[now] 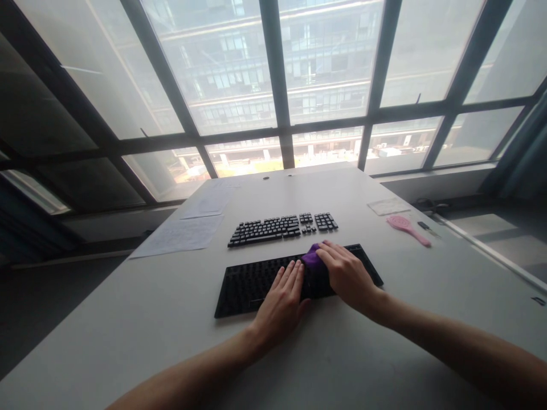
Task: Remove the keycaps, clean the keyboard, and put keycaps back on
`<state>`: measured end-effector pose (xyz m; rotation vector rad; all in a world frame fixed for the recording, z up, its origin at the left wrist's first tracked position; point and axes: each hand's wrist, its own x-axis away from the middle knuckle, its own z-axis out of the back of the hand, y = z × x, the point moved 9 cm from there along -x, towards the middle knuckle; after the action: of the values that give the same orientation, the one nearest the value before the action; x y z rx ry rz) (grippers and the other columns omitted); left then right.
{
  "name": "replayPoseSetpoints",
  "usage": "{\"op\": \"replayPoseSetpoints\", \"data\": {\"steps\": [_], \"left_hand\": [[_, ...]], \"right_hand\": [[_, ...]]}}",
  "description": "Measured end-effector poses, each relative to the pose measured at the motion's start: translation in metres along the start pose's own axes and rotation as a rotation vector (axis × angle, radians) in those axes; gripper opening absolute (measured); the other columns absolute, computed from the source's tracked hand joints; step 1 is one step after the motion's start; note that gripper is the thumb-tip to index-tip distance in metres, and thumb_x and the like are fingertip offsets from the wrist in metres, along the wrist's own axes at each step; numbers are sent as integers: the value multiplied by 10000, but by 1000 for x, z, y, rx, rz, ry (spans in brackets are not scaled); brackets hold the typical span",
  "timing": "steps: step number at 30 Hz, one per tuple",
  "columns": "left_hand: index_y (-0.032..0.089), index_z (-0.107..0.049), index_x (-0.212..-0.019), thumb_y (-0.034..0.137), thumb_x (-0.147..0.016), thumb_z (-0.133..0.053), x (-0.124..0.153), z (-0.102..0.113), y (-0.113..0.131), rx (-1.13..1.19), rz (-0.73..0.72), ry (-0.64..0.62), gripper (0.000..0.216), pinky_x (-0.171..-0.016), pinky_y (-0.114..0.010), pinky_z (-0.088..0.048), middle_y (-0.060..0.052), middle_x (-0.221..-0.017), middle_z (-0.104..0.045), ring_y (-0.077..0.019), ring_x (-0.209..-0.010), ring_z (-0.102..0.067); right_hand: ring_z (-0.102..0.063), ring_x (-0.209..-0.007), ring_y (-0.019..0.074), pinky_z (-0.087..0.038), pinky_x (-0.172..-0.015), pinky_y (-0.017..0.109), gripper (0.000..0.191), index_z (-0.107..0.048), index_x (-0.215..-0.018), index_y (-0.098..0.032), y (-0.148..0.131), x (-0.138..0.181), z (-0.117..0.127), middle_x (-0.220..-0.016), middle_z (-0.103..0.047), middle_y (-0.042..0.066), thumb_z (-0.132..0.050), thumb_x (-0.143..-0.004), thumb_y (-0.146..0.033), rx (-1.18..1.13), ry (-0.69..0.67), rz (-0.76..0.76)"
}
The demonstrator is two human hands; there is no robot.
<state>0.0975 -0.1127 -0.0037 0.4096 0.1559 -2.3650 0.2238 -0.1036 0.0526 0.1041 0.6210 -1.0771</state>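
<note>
Purple putty (313,259) lies pressed on the near black keyboard (243,287) on a white desk (128,319), the right hand (348,273) fingers curled over it, the left hand (282,302) flat alongside, fingers together, gripping nothing.

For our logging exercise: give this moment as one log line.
left hand flat on black keyboard | right hand pressing purple gel
</note>
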Motion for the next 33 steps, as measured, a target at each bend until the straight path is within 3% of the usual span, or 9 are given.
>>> {"op": "replayPoseSetpoints", "data": {"steps": [3, 6, 11, 16, 19, 22, 27, 30, 33], "left_hand": [[71, -178, -1559, 339, -964, -506, 0, 2, 3, -1, -13, -9, 730, -1190, -516, -326, -214, -1578, -312, -309, -1492, -244], [53, -200, -1550, 329, -960, -507, -1, 2, 3, -6, -7, -17, 720, -1190, -511, -328, -228, -1571, -318, -318, -1484, -264], [32, -179, -1550, 304, -931, -532, 0, -2, 1, 0, 4, -20, 763, -1196, -507, -322, -238, -1584, -281, -317, -1496, -224], [34, -130, -1561, 149, -893, -453, 0, -9, -2, -10, -12, -40, 750, -1199, -500, -316, -227, -1593, -263, -299, -1503, -199], [37, -121, -1563, 169, -922, -434, 0, -8, -3, -10, -15, -33, 725, -1191, -507, -326, -232, -1589, -271, -305, -1497, -219], [49, -116, -1566, 296, -959, -474, -1, -4, -2, 6, 1, -15, 746, -1177, -527, -346, -240, -1577, -296, -326, -1487, -246], [64, -120, -1567, 336, -963, -498, 0, -2, 1, 5, 4, -14, 762, -1177, -520, -352, -232, -1586, -281, -325, -1488, -244], [63, -131, -1565, 333, -965, -494, 0, -1, 1, 4, 2, -14, 752, -1184, -511, -347, -232, -1584, -285, -319, -1487, -252], [68, -127, -1568, 326, -962, -491, 0, -1, 0, 11, 5, -8, 752, -1179, -516, -352, -231, -1579, -301, -318, -1484, -264]], "right_hand": [[-442, -1381, 299, -360, -1153, 483, 408, -631, -1188, -112, 20, -5, -4, -1378, -592, 164, -406, -871, 14, 23, 24, -48], [-477, -1345, 312, -382, -1135, 477, 344, -649, -1101, -90, 26, -4, -22, -1319, -618, 194, -437, -845, -1, 6, -110, -71], [-598, -1177, 297, -468, -1036, 408, 323, -639, -1070, -69, 1, 11, -30, -1173, -672, 210, -432, -830, -6, -3, -284, -91], [-577, -1199, 292, -442, -1043, 382, 372, -630, -1103, -75, -37, 25, -31, -1184, -664, 193, -465, -781, 5, -21, -364, 7], [-635, -1064, 247, -491, -916, 323, 339, -622, -1050, -118, -37, 25, -26, -1104, -689, 145, -453, -789, 16, -75, -390, -27], [-664, -933, 217, -501, -814, 292, 283, -610, -1005, -150, -17, 14, -10, -1027, -704, 106, -430, -846, -1, -81, -327, -127], [-546, -1271, 261, -385, -1086, 363, 371, -612, -1150, -103, 24, -5, 6, -1262, -650, 186, -377, -889, 17, 53, -99, -188], [-488, -1338, 288, -364, -1120, 392, 404, -614, -1166, -68, 31, -2, -15, -1355, -587, 228, -388, -849, 42, 87, -188, -178], [-488, -1329, 305, -378, -1107, 392, 387, -611, -1148, -58, 16, 8, -28, -1332, -591, 240, -428, -818, 30, 79, -280, -147]]}}
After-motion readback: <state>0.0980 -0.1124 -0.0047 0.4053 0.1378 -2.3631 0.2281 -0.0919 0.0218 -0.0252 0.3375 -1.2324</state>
